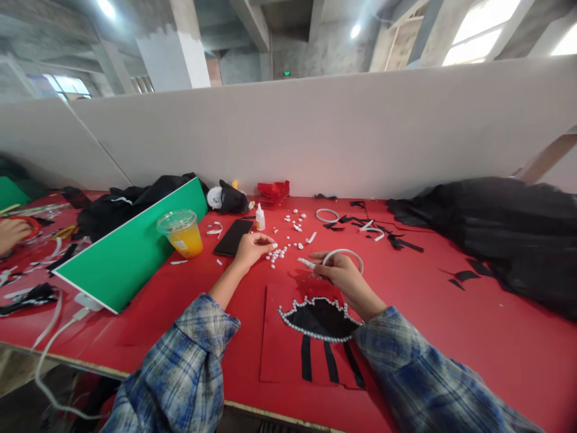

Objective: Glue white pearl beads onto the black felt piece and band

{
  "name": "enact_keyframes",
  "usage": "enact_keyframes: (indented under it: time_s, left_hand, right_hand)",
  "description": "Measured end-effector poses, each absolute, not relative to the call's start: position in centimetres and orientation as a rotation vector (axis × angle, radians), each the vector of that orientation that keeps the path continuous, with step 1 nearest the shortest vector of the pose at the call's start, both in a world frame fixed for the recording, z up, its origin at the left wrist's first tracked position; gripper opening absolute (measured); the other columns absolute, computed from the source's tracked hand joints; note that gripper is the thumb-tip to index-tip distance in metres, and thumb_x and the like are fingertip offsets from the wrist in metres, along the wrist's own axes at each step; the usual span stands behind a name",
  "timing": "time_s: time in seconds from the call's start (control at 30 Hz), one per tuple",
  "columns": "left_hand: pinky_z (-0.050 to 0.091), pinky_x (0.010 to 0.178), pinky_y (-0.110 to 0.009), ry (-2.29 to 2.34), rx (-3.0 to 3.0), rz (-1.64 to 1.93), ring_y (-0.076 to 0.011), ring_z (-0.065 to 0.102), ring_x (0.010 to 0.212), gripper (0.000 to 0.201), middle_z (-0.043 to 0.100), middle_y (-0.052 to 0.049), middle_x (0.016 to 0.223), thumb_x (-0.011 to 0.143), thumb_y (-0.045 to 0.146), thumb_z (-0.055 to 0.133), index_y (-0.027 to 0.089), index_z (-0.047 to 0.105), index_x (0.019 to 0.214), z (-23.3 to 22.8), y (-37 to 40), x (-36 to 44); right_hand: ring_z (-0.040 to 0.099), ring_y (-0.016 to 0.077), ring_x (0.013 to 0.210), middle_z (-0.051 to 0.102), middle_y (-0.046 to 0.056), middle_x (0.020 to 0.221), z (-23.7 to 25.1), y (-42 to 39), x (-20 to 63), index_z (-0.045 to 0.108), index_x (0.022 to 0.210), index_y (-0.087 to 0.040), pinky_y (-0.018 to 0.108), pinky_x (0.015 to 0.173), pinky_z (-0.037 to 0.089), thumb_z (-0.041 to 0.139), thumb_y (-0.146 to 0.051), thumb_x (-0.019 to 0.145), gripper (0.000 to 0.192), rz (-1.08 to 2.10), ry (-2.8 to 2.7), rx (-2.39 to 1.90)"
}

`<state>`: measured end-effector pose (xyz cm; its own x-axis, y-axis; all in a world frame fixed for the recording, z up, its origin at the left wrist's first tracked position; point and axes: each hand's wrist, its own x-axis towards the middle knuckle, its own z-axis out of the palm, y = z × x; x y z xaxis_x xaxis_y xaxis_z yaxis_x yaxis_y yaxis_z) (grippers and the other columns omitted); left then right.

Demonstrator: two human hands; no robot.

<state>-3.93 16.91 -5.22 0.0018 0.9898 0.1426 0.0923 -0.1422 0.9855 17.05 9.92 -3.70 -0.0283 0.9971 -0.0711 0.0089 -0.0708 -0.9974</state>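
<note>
My left hand [253, 248] is closed in a pinch, with a small white bead [274, 245] at its fingertips. Just below these fingers lies a loose heap of white beads [273, 258]. My right hand [340, 273] grips a narrow white strip [306, 263] that points left, and a thin white ring [359, 258] loops about its fingers. Nearer me is a red sheet [282, 361] bearing a black leaf-like shape [318, 319] edged with silvery beads. Three black strips [330, 361] run down below that shape. My right forearm partly covers its right end.
A cup of orange drink [180, 234] stands by a green board [139, 258] on the left. Behind the beads are a phone [233, 237] and a small white bottle [260, 218]. Black scraps [399, 240] and black cloth [496, 228] lie right. Another person's hand [13, 233] shows far left.
</note>
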Motion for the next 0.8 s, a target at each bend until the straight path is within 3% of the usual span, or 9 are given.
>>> enact_keyframes:
  time_s: [0.13, 0.3, 0.43, 0.8]
  left_hand:
    - [0.048, 0.069, -0.025, 1.178, 1.743, 1.173, -0.0142, 0.060, 0.070, 0.017, 0.067, -0.004, 0.077, 0.067, 0.018, 0.068, 0.016, 0.070, 0.084, -5.1, 16.7, -3.1]
    - [0.046, 0.062, -0.023, 1.121, 1.971, 1.000, -0.0123, 0.058, 0.064, 0.013, 0.063, -0.004, 0.081, 0.079, 0.021, 0.058, 0.017, 0.070, 0.082, -4.8, 15.6, -2.1]
    - [0.043, 0.066, -0.023, 1.027, 2.157, 0.992, -0.0124, 0.056, 0.066, 0.012, 0.060, -0.002, 0.072, 0.081, 0.021, 0.058, 0.016, 0.069, 0.079, -4.8, 14.8, -1.4]
    - [0.045, 0.067, -0.024, 0.948, 2.385, 1.096, -0.0132, 0.057, 0.072, 0.014, 0.062, -0.004, 0.080, 0.079, 0.014, 0.060, 0.020, 0.070, 0.087, -5.3, 13.6, -0.2]
  right_hand:
    - [0.057, 0.0112, 0.055, 0.064, 0.001, 0.066, -3.8, 9.8, 17.0, 0.064, 0.079, -0.013, 0.023, 0.053, 0.042, 0.061, -0.016, 0.058, 0.022, 1.299, -1.226, -1.235]
    - [0.055, 0.0108, 0.052, 0.061, -0.001, 0.061, -4.0, 9.8, 17.0, 0.063, 0.084, -0.012, 0.023, 0.052, 0.040, 0.064, -0.018, 0.059, 0.025, 1.319, -1.222, -1.222]
    - [0.055, 0.0106, 0.053, 0.061, -0.001, 0.059, -4.0, 9.9, 17.0, 0.063, 0.085, -0.011, 0.023, 0.052, 0.039, 0.064, -0.017, 0.060, 0.026, 1.299, -1.218, -1.233]
    - [0.056, 0.0105, 0.051, 0.062, -0.002, 0.057, -4.1, 10.0, 16.9, 0.061, 0.086, -0.011, 0.023, 0.053, 0.042, 0.062, -0.013, 0.061, 0.025, 1.316, -1.222, -1.217]
